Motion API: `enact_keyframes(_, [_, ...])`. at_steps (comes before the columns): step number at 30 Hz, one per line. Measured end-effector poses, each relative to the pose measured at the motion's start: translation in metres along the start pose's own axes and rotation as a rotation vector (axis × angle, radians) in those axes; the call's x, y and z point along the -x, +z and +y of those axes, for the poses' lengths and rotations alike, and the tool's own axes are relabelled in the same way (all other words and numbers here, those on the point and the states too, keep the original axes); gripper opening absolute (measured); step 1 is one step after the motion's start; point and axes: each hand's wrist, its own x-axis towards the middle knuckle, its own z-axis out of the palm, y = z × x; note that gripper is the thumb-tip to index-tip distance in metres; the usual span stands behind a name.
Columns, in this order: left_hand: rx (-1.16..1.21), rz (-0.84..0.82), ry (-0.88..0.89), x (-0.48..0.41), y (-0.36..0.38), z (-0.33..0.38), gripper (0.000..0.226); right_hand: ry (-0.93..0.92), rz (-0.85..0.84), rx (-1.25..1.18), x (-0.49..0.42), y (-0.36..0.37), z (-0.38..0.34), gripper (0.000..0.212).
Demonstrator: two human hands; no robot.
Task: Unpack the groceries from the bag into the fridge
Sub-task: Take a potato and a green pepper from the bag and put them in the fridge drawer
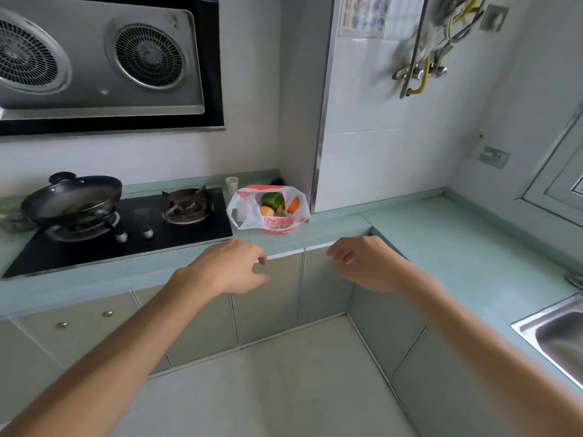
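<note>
Grip empty: left hand [230,266], right hand [366,263] loosely curled near bag [249,214]; groceries [273,201] inside half hidden, perhaps vegetables.

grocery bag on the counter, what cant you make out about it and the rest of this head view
Head view only:
Bag: a green item, an orange one and a yellow one show at the mouth; anything beneath is hidden by them and the printed plastic.
Dark thing behind the bag: mostly hidden by it.
Sink: cut off by the right edge.
Wall pipes: motion-blurred.
Fridge: nowhere in frame.
</note>
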Motion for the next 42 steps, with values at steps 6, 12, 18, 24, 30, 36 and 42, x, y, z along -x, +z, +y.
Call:
enact_keyframes(6, [0.069,0.013,0.019,-0.089,-0.025,-0.047,0.042,0.046,-0.003,-0.039,-0.101,0.004,0.005,0.029])
enact_keyframes(12, [0.065,-0.047,0.014,-0.165,-0.039,-0.093,0.042,0.059,-0.058,-0.086,-0.189,0.025,0.006,0.028])
enact_keyframes(18, [0.13,-0.087,0.051,-0.239,-0.027,-0.132,0.04,0.065,-0.052,-0.105,-0.271,0.04,0.019,0.025])
enact_keyframes(24, [0.159,-0.102,0.091,-0.328,-0.007,-0.169,0.037,0.063,-0.115,-0.116,-0.365,0.061,0.043,0.029])
enact_keyframes(30, [0.229,-0.065,0.113,-0.437,0.007,-0.207,0.028,0.079,-0.138,-0.156,-0.484,0.075,0.079,0.029])
enact_keyframes(36, [0.159,-0.171,0.173,-0.538,0.031,-0.219,0.026,0.161,-0.261,-0.206,-0.577,0.111,0.115,0.029])
enact_keyframes(42, [-0.015,-0.207,0.189,-0.587,0.048,-0.261,0.036,0.305,-0.217,-0.302,-0.634,0.123,0.14,0.063])
